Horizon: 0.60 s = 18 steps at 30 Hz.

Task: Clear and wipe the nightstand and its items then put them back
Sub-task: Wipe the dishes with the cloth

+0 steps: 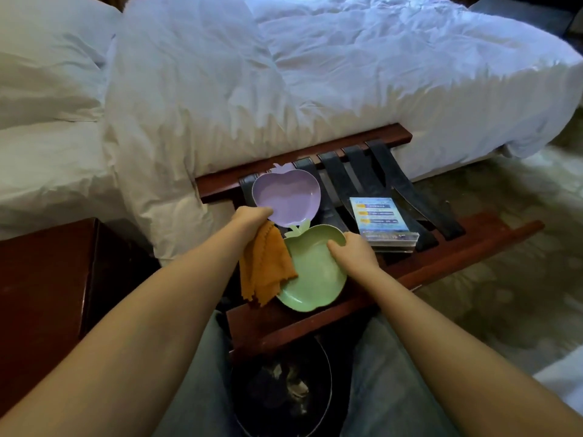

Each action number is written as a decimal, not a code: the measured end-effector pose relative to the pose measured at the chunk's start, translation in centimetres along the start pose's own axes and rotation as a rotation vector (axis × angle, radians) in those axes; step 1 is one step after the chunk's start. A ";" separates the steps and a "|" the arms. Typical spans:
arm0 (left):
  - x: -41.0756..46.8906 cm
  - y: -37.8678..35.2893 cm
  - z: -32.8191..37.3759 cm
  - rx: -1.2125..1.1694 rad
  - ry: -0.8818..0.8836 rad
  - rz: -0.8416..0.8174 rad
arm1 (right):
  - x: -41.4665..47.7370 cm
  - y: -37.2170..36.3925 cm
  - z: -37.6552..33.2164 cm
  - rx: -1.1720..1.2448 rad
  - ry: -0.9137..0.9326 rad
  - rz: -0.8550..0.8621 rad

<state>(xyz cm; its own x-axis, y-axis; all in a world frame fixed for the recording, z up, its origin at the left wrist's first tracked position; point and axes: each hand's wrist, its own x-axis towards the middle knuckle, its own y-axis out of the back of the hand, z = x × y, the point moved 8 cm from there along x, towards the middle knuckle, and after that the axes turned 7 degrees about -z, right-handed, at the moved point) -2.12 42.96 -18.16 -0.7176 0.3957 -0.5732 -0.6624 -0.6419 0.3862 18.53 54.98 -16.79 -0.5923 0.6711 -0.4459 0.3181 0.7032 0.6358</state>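
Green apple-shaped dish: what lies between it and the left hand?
Head view: an orange cloth hangs from the left hand over the left rim of the green dish.

I see purple dish [285,193], apple-shaped, tilted above rack [441,257] straps. Orange cloth [265,266] hangs under it, overlapping green dish [315,279]. Clear sign [378,216] lies flat, I think, right of them. Dark nightstand [41,279] far left.

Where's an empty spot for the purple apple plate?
Bare black straps behind and right of the acrylic sign, up to the luggage rack's far rail. The dark nightstand top on the left looks free too. The rack's near-left is crowded: green apple plate, orange cloth.
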 end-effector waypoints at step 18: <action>-0.7 0.7 4.2 0.085 -0.100 0.203 | 0.6 -0.9 -0.7 -0.505 0.004 -0.106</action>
<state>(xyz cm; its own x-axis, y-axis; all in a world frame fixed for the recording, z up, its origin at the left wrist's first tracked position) -2.94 45.03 -14.45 -0.8527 0.3301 -0.4050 -0.5153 -0.6587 0.5482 17.38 54.61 -17.20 -0.6052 0.6008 -0.5223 -0.1399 0.5656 0.8127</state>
